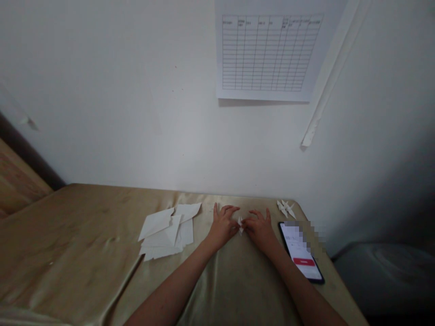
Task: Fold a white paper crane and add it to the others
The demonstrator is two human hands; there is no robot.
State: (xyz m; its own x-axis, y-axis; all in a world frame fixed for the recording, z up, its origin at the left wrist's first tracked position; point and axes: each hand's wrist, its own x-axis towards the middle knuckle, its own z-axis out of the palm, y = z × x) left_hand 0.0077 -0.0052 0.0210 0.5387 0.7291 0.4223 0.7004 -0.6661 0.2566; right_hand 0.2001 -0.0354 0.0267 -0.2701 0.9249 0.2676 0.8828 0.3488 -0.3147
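Note:
A small folded white paper [241, 226], narrow and pointed at both ends, stands between my two hands over the cloth-covered table. My left hand [224, 222] pinches its left side with thumb and forefinger, while the other fingers are raised and spread. From the right, the fingertips of my right hand [258, 228] close on the paper's other side, with the remaining fingers lifted. Fingertips cover parts of the paper, so its finer folds are hidden.
White paper sheets [166, 233] lie in a loose overlapping pile to the left. Small folded paper figures [286, 208] sit at the back right corner. A lit phone [301, 251] lies near the right edge of the tan cloth [84, 240]. Behind rises a white wall [136, 90] with a printed table sheet [268, 54].

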